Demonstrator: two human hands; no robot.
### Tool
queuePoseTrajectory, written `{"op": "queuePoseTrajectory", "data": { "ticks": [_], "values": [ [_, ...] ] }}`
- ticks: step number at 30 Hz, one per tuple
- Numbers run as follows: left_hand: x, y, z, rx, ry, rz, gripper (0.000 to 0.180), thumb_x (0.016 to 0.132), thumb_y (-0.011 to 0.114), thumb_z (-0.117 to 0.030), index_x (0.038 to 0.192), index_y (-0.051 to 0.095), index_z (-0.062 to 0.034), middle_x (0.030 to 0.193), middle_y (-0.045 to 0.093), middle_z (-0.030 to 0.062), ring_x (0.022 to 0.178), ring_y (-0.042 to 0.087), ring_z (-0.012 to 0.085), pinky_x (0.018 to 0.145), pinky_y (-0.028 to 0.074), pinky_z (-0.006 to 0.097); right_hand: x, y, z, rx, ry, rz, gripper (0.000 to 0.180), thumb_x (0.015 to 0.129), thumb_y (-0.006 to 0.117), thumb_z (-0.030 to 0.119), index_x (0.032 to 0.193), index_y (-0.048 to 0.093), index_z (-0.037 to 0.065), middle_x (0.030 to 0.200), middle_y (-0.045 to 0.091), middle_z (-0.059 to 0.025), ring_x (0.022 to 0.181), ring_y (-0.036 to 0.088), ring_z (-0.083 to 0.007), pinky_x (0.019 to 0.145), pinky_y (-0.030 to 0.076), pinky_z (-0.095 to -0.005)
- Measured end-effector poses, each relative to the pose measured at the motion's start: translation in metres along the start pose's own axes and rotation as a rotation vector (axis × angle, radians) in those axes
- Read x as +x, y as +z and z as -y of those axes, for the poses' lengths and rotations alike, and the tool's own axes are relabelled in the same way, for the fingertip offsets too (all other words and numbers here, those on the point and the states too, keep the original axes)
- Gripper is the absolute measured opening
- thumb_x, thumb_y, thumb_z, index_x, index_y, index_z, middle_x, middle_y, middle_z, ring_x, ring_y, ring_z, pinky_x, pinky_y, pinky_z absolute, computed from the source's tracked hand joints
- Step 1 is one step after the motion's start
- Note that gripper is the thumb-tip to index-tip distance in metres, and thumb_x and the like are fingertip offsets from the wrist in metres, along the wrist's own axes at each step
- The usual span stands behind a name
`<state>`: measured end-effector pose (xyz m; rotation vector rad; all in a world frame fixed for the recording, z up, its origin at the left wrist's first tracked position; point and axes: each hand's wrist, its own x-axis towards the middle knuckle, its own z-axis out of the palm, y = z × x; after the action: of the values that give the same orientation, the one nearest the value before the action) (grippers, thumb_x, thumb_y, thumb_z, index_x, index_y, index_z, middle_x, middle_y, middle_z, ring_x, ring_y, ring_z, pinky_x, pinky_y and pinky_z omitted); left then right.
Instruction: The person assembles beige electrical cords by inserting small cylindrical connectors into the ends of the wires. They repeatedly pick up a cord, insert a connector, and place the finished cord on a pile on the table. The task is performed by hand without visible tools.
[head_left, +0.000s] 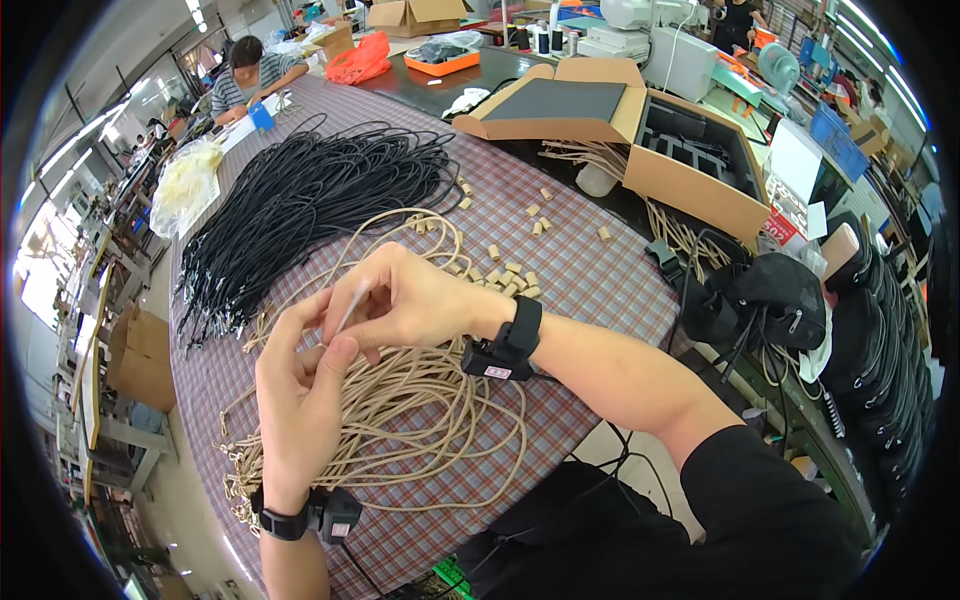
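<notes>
My left hand (300,400) and my right hand (420,300) meet above the table, fingertips close together. A thin, pale, translucent strip (352,304) sticks out at the fingers of my right hand, which are pinched. The thumb and fingers of my left hand are bent together; whatever lies between them is hidden. Under and beside the hands lies a heap of tan cords (430,410) with small metal ends at the left. One tan cord (375,222) loops behind my hands. Small tan cylindrical beads (515,278) are scattered just beyond my right wrist.
A large pile of black cords (310,190) covers the far left of the checked tablecloth (600,285). Open cardboard boxes (690,180) stand at the right, near a black bag (780,300). Another person (255,75) sits at the far end.
</notes>
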<state>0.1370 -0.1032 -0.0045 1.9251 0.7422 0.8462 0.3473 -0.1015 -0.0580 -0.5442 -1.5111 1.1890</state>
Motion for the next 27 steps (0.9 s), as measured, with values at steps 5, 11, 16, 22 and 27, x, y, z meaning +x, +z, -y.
{"op": "queuePoseTrajectory", "data": {
  "ticks": [5,11,16,22,27],
  "values": [
    [0.005,-0.014,0.019,0.375,0.14,-0.121,0.017,0.107,0.066,-0.007,0.116,0.076,0.0051,0.08,0.072,0.0112,0.068,0.061,0.0132,0.062,0.045,0.031,0.008,-0.024,0.001,-0.477,0.027,-0.033,0.014,0.092,0.089,0.008,0.104,0.084,0.001,0.094,0.081,-0.0037,0.085,0.072,-0.0071,0.076,0.058,-0.0263],
    [-0.002,-0.034,-0.009,0.394,0.121,-0.136,0.014,0.104,0.066,-0.005,0.099,0.072,0.0061,0.076,0.064,0.0122,0.067,0.053,0.0172,0.064,0.043,0.034,-0.019,-0.13,-0.014,-1.017,0.042,-0.819,0.014,0.093,0.08,0.014,0.103,0.085,0.007,0.093,0.082,-0.0114,0.082,0.076,-0.0216,0.08,0.06,-0.0357],
    [-0.01,-0.048,-0.02,0.36,0.093,-0.173,0.014,0.106,0.066,-0.006,0.098,0.067,0.0053,0.076,0.059,0.0043,0.074,0.052,0.0102,0.069,0.044,0.029,-0.035,-0.15,-0.024,-1.194,0.311,-0.694,0.021,0.096,0.076,0.011,0.115,0.083,0.006,0.111,0.08,-0.0134,0.096,0.075,-0.0218,0.089,0.059,-0.0371],
    [-0.015,-0.05,-0.025,0.362,0.205,-0.239,0.012,0.105,0.067,-0.003,0.096,0.066,0.0058,0.073,0.058,0.0062,0.067,0.048,0.0095,0.062,0.04,0.029,-0.023,-0.139,-0.028,-1.151,0.53,-0.483,0.022,0.095,0.075,0.012,0.114,0.084,0.004,0.117,0.08,-0.0195,0.107,0.076,-0.0313,0.095,0.058,-0.041],
    [-0.013,-0.049,-0.023,0.356,0.241,-0.249,0.009,0.102,0.069,0.002,0.095,0.066,0.0069,0.072,0.062,0.0126,0.062,0.053,0.0142,0.06,0.044,0.031,-0.021,-0.136,-0.038,-0.877,0.425,-0.311,0.025,0.102,0.067,0.0,0.123,0.081,0.002,0.117,0.076,-0.011,0.11,0.07,-0.0232,0.095,0.054,-0.0362]
  ]
}}
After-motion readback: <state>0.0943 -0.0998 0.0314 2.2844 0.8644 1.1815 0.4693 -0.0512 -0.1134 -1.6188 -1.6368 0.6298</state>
